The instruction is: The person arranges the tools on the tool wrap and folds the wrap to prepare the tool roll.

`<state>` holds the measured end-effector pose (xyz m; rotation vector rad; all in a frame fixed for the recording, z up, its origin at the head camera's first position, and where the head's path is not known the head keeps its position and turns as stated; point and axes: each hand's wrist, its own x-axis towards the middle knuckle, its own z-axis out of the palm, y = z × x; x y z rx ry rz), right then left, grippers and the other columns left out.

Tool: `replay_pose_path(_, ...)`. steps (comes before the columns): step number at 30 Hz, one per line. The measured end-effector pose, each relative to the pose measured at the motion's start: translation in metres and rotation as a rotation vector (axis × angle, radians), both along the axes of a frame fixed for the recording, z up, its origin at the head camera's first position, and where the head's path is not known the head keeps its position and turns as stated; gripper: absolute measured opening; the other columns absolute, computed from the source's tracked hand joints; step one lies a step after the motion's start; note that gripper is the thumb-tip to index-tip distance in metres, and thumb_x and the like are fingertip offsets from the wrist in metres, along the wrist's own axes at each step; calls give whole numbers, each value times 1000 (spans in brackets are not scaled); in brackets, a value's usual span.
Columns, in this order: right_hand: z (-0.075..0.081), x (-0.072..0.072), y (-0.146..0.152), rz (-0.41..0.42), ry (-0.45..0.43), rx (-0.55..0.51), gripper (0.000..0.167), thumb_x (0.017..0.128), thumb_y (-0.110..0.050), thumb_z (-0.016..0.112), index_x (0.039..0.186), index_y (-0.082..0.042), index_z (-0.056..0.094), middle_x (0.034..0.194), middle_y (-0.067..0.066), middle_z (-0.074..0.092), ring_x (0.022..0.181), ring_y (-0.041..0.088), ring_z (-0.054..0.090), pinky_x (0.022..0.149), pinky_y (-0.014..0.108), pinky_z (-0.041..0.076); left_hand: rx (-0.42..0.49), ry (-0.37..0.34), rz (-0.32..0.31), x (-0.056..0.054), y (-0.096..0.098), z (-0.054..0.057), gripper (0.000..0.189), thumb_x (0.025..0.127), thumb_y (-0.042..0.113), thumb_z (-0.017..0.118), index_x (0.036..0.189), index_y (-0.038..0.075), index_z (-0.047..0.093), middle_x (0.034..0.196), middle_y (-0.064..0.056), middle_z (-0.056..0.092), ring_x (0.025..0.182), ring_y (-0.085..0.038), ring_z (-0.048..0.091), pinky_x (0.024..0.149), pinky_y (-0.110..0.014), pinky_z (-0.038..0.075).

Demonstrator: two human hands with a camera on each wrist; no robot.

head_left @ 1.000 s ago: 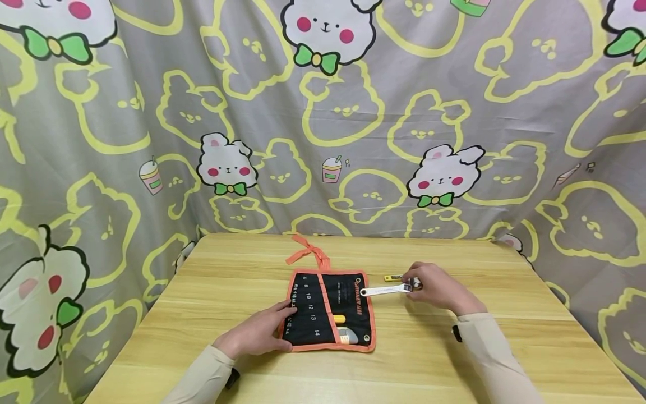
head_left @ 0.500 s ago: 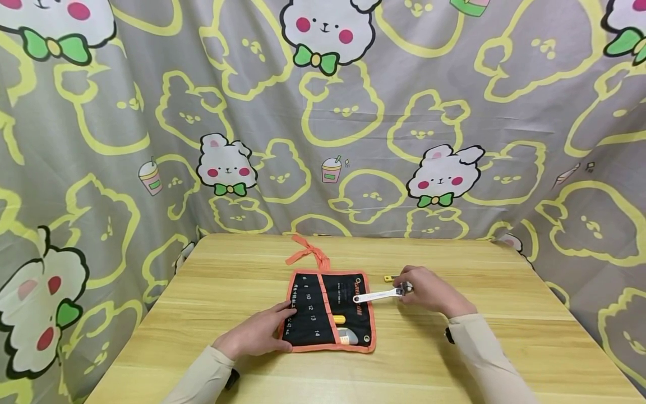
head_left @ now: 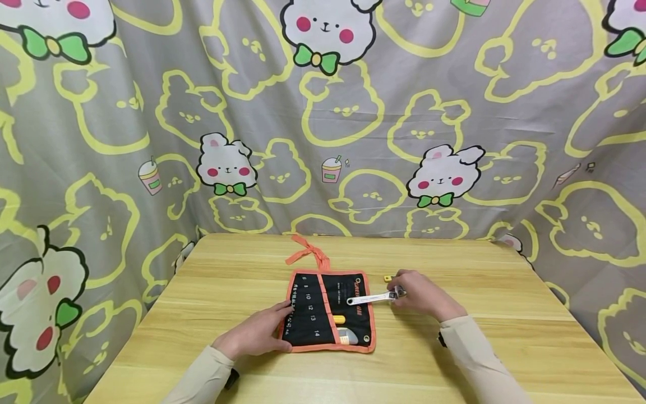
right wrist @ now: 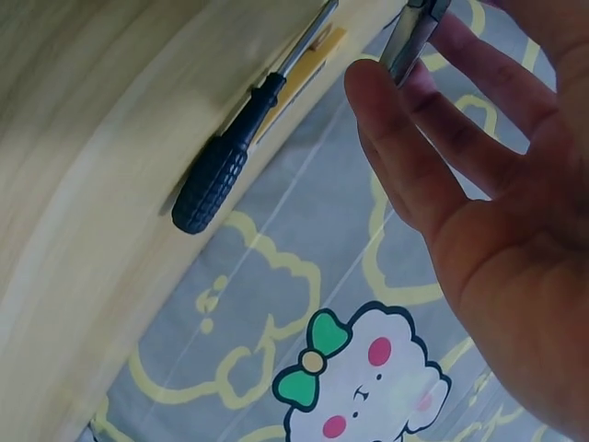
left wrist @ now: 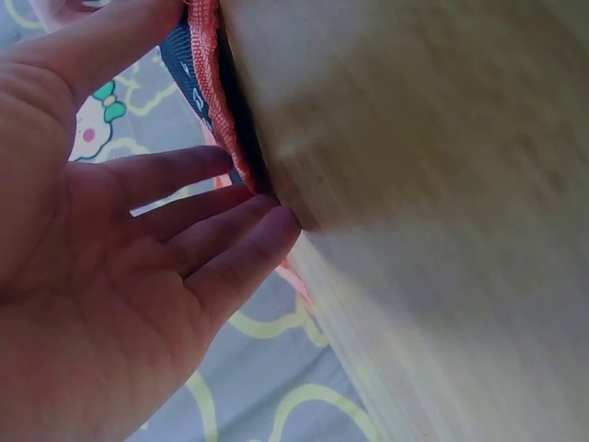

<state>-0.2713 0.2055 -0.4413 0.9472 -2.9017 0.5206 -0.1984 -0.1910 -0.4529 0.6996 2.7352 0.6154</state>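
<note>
A black tool pouch (head_left: 310,314) with orange trim and printed size numbers lies unrolled on the table. My left hand (head_left: 254,332) rests at its left edge; in the left wrist view the fingers (left wrist: 225,249) are extended and touch the orange border (left wrist: 216,92). With the right hand (head_left: 421,294) I pinch an adjustable wrench (head_left: 370,299) by its head end. The wrench's handle, with a hole at its tip, points left above the pouch's right part. In the right wrist view only a bit of the metal wrench (right wrist: 411,41) shows past the fingertips.
A yellow handle (head_left: 340,319) and a grey-ended tool (head_left: 347,336) stick out of the pouch's lower pockets. Beyond my right hand lie a black-handled screwdriver (right wrist: 221,175) and a flat yellow tool (right wrist: 294,83). Orange ties (head_left: 308,252) trail behind the pouch.
My right hand has moved left and slightly down, carrying the wrench further over the pouch's right part. The left hand stays at the pouch's left edge.
</note>
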Motion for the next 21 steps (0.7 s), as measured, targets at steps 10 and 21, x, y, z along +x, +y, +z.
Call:
replay_pose_path(10, -2, 2, -10, -19, -4, 12, 23, 79, -9, 86, 97, -2, 76, 90, 3, 66, 74, 13, 58, 65, 28, 52, -11, 3, 14, 0, 1, 1, 88, 83, 38, 86, 146, -10, 48, 159, -24, 39, 142, -42, 46, 114, -57, 41)
replay_pose_path(21, -9, 3, -18, 31, 14, -1, 20, 80, -11, 86, 96, -3, 76, 89, 2, 65, 72, 10, 55, 63, 25, 50, 6, -4, 35, 0, 1, 1, 93, 82, 39, 87, 146, -13, 46, 159, -27, 37, 142, -43, 45, 115, -57, 41)
